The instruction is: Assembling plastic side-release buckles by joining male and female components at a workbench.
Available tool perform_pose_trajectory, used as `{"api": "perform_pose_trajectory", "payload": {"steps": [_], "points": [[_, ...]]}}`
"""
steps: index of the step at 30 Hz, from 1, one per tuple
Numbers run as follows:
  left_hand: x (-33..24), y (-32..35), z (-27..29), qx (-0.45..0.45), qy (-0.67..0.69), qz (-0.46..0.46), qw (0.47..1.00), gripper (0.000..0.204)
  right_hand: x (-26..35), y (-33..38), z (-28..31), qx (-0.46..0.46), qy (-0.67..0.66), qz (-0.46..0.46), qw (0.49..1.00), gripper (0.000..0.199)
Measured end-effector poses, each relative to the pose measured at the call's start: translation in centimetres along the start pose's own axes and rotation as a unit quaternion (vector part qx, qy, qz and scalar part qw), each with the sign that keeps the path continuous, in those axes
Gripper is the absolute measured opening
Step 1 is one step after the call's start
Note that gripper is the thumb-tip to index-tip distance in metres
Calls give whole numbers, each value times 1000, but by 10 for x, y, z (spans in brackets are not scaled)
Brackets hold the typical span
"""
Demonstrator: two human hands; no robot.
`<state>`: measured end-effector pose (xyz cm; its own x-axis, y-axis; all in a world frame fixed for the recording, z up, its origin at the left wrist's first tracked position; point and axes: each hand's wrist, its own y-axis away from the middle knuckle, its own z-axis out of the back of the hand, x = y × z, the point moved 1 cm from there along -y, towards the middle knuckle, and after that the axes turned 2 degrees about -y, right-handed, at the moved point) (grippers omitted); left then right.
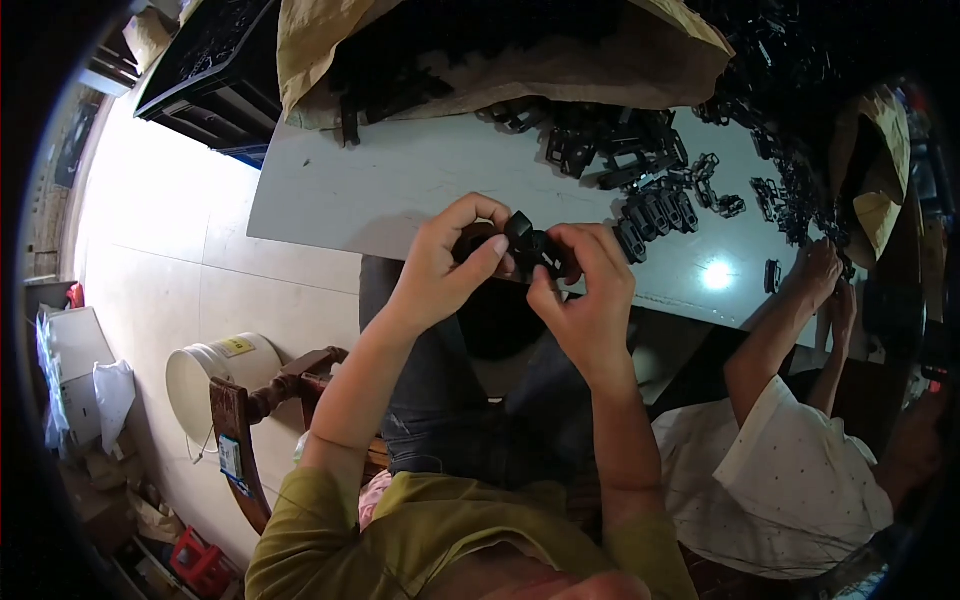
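Observation:
Just off the table's near edge, both of my hands meet around small black plastic pieces. My left hand [447,262] is closed, thumb and fingers pinching a glossy black piece [520,226]. Against it sits another black piece [546,256] with a pale spot, gripped by my right hand [594,295]. The fingers cover much of both, and I cannot tell whether they are joined. Nearest to my right hand, a row of similar black plastic parts [660,213] lies on the grey table [345,185].
An open brown paper sack [640,82] spills black parts onto the table's far side. Loose black parts [790,205] lie at the right, where a co-worker's hand [822,265] reaches in. A black crate [215,105] stands far left; a white bucket [222,375] is beside a wooden chair [236,440].

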<state>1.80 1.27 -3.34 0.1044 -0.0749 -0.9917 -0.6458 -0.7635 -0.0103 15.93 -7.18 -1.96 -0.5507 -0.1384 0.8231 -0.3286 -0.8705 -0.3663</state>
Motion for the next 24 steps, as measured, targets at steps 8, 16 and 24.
{"api": "perform_pose_trajectory", "payload": {"steps": [8,16,24], "points": [[2,7,-15,-48,-23,-25,998,14,8,13,9,3,55,-2,998,34],[8,11,-30,-109,-161,-89,977,33,9,24,9,20,163,79,983,42],[-3,29,-29,-40,5,-16,999,51,-7,35,37,149,-206,-189,948,29]]}}
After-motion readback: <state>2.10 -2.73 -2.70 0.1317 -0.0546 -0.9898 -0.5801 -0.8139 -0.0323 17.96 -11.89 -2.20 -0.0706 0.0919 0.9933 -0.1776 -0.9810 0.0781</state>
